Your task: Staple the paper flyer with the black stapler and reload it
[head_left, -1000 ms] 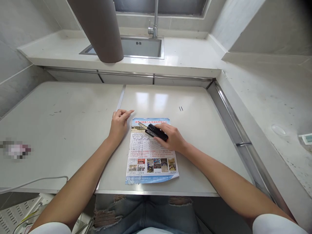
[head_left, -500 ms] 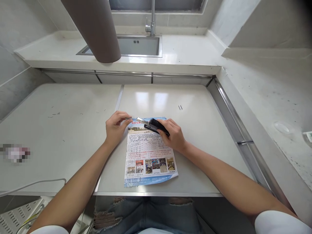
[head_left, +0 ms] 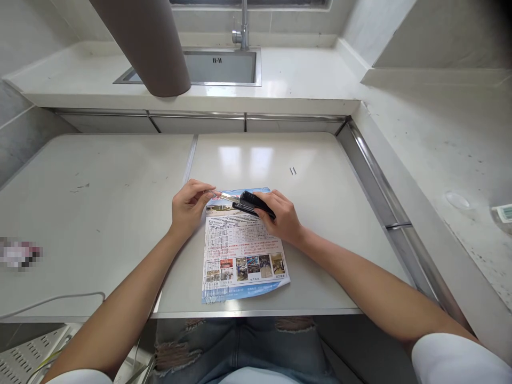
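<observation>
At the table (head_left: 320, 213), our right hand (head_left: 282, 220) grips a stapler (head_left: 253, 203) over a flyer (head_left: 240, 250), our left hand (head_left: 187, 209) pinching its corner.

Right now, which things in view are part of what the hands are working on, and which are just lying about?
In use:
printed flyers, top corner pinched by the left hand
black stapler, gripped by the right hand, nose over their top edge

Lying about:
loose staples on the table
white cable at the left edge
sink and tap beyond
</observation>
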Demonstrator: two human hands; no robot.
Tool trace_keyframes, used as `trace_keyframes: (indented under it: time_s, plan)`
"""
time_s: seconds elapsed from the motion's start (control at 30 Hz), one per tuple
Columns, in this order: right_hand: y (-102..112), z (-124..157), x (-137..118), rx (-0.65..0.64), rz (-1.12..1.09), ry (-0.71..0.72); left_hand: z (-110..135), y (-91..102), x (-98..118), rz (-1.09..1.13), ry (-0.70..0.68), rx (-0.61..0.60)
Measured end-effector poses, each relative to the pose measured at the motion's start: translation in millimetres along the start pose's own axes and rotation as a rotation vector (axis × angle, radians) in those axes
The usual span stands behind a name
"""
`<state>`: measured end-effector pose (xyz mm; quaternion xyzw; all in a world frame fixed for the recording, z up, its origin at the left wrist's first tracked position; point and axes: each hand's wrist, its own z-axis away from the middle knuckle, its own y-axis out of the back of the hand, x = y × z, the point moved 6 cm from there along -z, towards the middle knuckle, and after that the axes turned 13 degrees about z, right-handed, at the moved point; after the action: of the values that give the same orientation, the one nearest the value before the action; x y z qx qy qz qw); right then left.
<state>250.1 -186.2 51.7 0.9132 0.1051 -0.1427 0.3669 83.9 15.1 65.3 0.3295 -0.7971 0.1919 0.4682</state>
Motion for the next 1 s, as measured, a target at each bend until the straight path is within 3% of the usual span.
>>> trace_keyframes:
  time_s: [0.1,0.2,0.33,0.43,0.63,0.87,1.0]
  plan:
    - [4.8,-1.2,4.8,0.066,0.003,-0.071,-0.3,5.0,-4.4,0.072,0.006,0.079]
    - [12.6,-0.6,17.7,0.170,-0.010,-0.244,-0.1,9.1,-7.7,0.085,0.017,0.128]
    - [20.1,6.2,40.3,0.301,-0.027,-0.505,0.1,8.1,-7.2,0.078,0.013,0.122]
    - [18.1,8.7,48.3,0.292,-0.066,-0.573,1.3,3.5,-5.9,0.070,0.018,0.084]
    - [18.2,4.6,39.0,0.256,0.007,-0.466,6.1,0.1,-3.9,-0.042,0.002,0.034]
    - [4.2,-2.6,15.6,0.048,0.182,-0.162,4.9,-6.4,13.9,-0.257,-0.269,-0.094]
    - [-0.6,-1.9,9.0,-0.007,0.224,-0.074,4.3,-9.0,13.8,-0.287,-0.289,-0.121]
